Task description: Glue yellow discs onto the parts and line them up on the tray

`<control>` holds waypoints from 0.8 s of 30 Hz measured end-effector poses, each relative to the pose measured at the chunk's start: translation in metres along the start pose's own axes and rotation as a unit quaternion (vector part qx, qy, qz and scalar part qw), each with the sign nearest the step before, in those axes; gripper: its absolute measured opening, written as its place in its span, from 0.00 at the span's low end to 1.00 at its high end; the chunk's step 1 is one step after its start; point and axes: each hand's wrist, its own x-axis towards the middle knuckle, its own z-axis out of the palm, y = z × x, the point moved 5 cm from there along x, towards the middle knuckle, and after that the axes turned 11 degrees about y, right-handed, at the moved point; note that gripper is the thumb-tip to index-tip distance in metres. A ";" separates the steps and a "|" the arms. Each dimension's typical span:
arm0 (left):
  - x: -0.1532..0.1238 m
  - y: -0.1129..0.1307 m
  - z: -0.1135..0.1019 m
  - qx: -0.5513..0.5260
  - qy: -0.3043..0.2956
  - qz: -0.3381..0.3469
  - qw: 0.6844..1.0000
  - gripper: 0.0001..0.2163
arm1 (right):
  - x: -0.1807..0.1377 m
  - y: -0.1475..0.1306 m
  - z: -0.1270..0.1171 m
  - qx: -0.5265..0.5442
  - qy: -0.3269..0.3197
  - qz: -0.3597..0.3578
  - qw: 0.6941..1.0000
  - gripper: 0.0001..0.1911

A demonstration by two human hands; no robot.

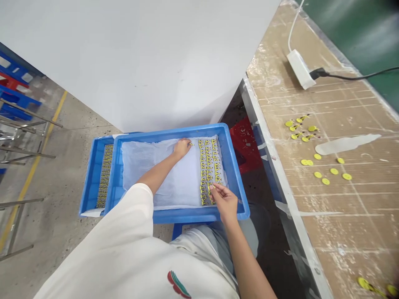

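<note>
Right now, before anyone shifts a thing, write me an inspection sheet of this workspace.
Surface: white sheet lining a blue tray; cardboard-covered bench to the right.
Job's things: yellow-and-dark parts in three columns at the sheet's right end.
Clutter: loose yellow discs scattered on the bench.
Hands: left hand pinches a small piece; right hand is at the columns, grip unclear.
Cables: white cable and black cable at a power strip.
Surroundings: white panel behind the tray; yellow floor line at left.
</note>
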 end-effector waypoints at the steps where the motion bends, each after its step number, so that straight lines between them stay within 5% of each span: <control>1: 0.000 0.002 0.000 -0.002 0.005 -0.005 1.000 0.11 | -0.001 0.002 0.000 0.002 -0.001 0.004 1.000 0.27; 8: -0.003 0.014 -0.006 -0.048 0.043 -0.065 0.996 0.12 | 0.002 0.005 0.002 0.018 0.020 0.009 1.000 0.28; 12: -0.029 0.027 -0.018 -0.116 0.052 -0.068 0.989 0.17 | 0.004 0.002 0.005 0.051 0.041 0.004 0.998 0.27; 18: -0.130 0.062 -0.035 -0.282 -0.075 0.031 0.956 0.17 | 0.006 -0.001 0.010 0.074 0.065 0.006 0.995 0.27; 20: -0.158 0.072 -0.039 -0.376 -0.130 0.045 0.916 0.18 | 0.006 0.000 0.012 0.071 0.068 0.001 0.995 0.27; 24: -0.173 0.080 -0.042 -0.481 -0.156 0.047 0.862 0.17 | 0.006 0.001 0.017 0.058 0.054 -0.002 0.997 0.27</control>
